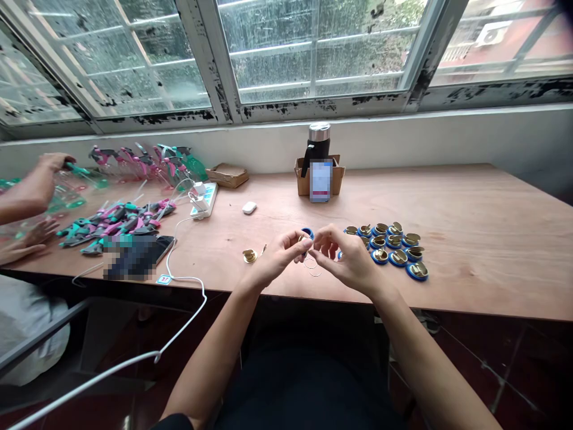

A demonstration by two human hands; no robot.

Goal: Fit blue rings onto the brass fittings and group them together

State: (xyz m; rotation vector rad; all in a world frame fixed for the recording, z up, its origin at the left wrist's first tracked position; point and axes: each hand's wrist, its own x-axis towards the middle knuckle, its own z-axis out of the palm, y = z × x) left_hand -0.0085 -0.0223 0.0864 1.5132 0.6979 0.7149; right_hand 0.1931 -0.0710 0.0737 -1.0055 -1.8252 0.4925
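Over the table's front part, my left hand (285,254) and my right hand (342,257) meet, the fingertips of both pinched together. What they hold is small and mostly hidden by the fingers. A blue ring (307,231) shows just behind the left fingertips; I cannot tell whether it is held. Below the hands lie thin wire rings (310,263). To the right, several gold metal pieces on blue rings (398,257) stand in rows, partly covered by my right hand. One gold piece (249,255) lies left of my left hand, with a small gold bit beside it.
A flask (319,146) stands in a cardboard box (302,182), a phone (321,179) leaning on it. At left are a power strip (205,200), a white cable, a dark phone (160,249), spray heads (120,221), spray bottles and another person's hands (56,161).
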